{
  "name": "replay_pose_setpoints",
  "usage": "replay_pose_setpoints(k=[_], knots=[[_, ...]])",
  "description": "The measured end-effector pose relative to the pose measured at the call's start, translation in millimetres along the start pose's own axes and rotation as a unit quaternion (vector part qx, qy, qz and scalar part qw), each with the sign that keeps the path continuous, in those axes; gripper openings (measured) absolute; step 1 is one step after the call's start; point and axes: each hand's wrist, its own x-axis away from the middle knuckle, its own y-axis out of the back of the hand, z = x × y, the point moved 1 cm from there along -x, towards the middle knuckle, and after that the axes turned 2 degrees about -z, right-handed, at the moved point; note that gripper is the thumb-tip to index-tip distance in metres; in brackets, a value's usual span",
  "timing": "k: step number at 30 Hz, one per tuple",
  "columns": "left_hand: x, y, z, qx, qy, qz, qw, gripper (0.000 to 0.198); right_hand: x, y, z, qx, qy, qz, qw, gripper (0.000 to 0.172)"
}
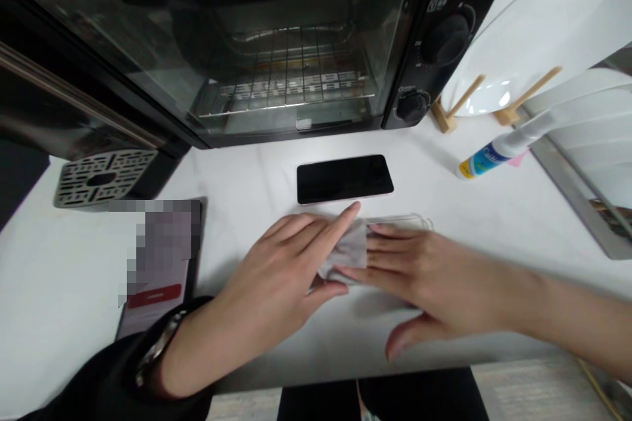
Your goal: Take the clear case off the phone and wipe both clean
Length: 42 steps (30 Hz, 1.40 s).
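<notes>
My left hand lies with fingers stretched out, pressing a small grey wipe cloth onto a clear phone case on the white counter. My right hand rests flat on the case with fingers extended, holding it down beside the cloth. A black smartphone lies screen up just beyond the hands, untouched. Most of the case is hidden under my hands.
A black toaster oven with a glass door stands at the back. A metal drip grid and a tablet or card lie left. A spray bottle lies on its side right, near white plates on a wooden rack.
</notes>
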Motion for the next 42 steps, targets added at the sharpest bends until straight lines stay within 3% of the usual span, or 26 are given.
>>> replay_pose_setpoints(k=[4,7,10,13,19,25,27,31,35,37,42], knots=[[2,7.2,11,-0.050,0.046,-0.003,0.998,0.097,8,22,-6,0.092,-0.096,-0.010,0.991,0.070],[2,9.7,10,-0.047,0.026,-0.010,0.998,0.096,7,24,-2,0.037,-0.052,0.002,0.998,0.070],[-1,4.3,-4,0.011,-0.037,0.014,0.999,0.097,0,6,6,-0.067,0.010,0.015,0.998,0.075],[-2,-1.4,-12,0.026,-0.047,0.025,0.998,0.101,-4,-6,9,-0.034,0.021,0.005,0.999,0.077],[1,6.6,6,-0.075,0.023,-0.010,0.997,0.100,6,16,-2,0.116,-0.078,-0.013,0.990,0.058],[-1,5.4,2,-0.132,-0.069,-0.084,0.985,0.080,3,2,-2,0.081,-0.008,-0.014,0.997,0.047],[-1,2.6,0,-0.128,-0.085,-0.117,0.981,0.076,4,0,-3,0.081,-0.003,-0.054,0.995,0.041],[1,0.0,-3,-0.046,-0.068,-0.118,0.990,0.057,10,14,-7,0.021,-0.052,-0.199,0.978,0.035],[0,-4.0,-13,0.177,0.066,-0.080,0.979,0.017,8,21,-8,-0.025,-0.054,-0.302,0.951,0.032],[-1,-8.8,-17,0.261,0.128,-0.056,0.955,0.007,4,18,-4,0.023,-0.020,-0.313,0.949,0.034],[-7,-16.2,-12,0.326,0.162,-0.095,0.927,0.021,-4,15,9,0.223,-0.005,-0.254,0.941,0.031]])
